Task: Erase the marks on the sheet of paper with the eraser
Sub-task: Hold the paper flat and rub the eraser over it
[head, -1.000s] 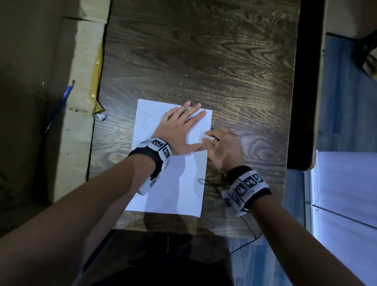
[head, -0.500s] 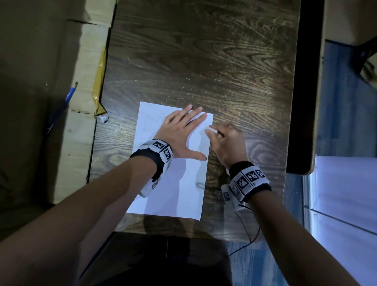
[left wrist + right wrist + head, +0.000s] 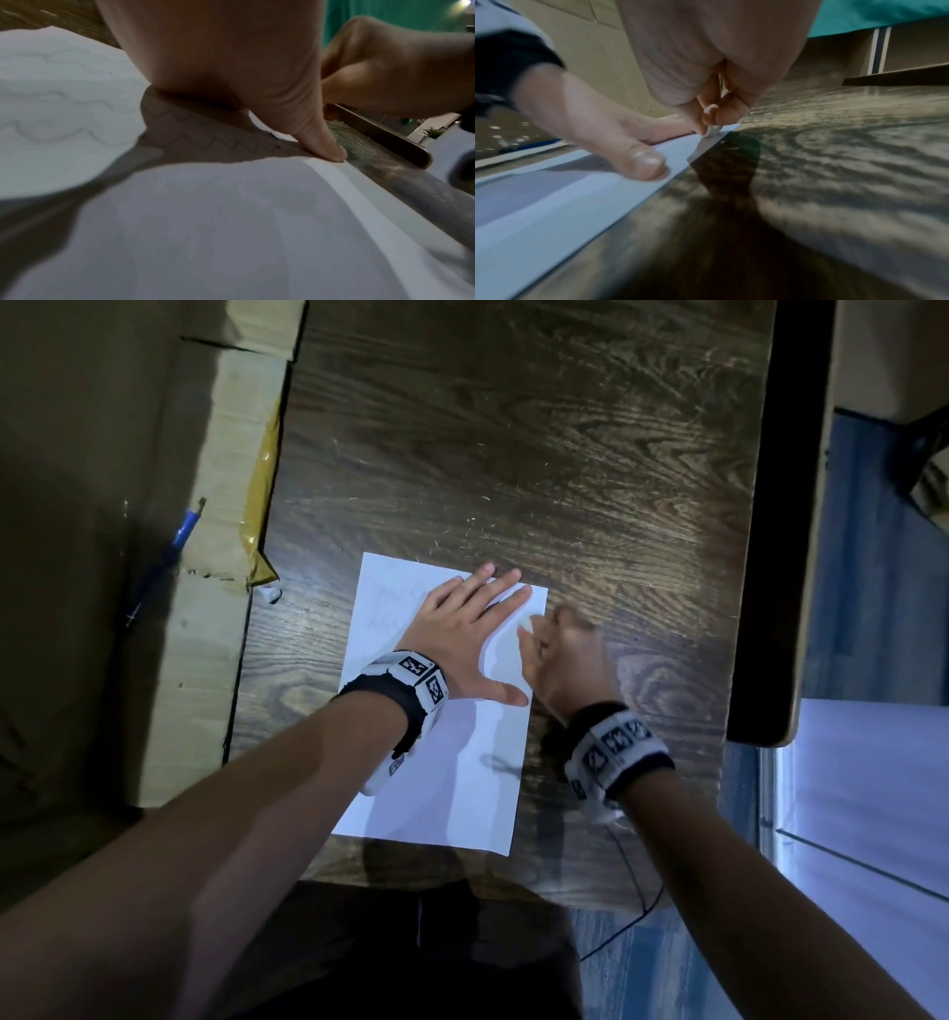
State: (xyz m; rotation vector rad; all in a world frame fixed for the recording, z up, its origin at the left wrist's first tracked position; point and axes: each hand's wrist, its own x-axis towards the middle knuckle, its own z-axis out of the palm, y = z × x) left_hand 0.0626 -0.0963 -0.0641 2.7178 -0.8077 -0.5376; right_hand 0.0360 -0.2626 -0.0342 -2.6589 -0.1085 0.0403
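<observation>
A white sheet of paper (image 3: 441, 778) lies on the dark wooden table (image 3: 539, 454). My left hand (image 3: 462, 634) lies flat on its upper half, fingers spread, thumb stretched toward the sheet's right edge. Faint zigzag pencil marks (image 3: 205, 140) run across the paper (image 3: 231, 223) under the left palm. My right hand (image 3: 560, 654) pinches a small white eraser (image 3: 713, 131) and presses it on the sheet (image 3: 552, 203) near its upper right corner. In the head view the eraser (image 3: 528, 625) shows only as a blurred pale patch at the fingertips.
Cardboard (image 3: 215, 557) borders the table on the left, with a blue pen (image 3: 174, 546) on it. A small white scrap (image 3: 269, 594) lies by the table's left edge. A dark board (image 3: 780, 531) edges the right side. A cable (image 3: 637, 906) hangs off the front edge.
My right hand with the eraser has moved back and forth along the sheet's upper right edge, now blurred in motion. The left hand stays pressed flat in the same place.
</observation>
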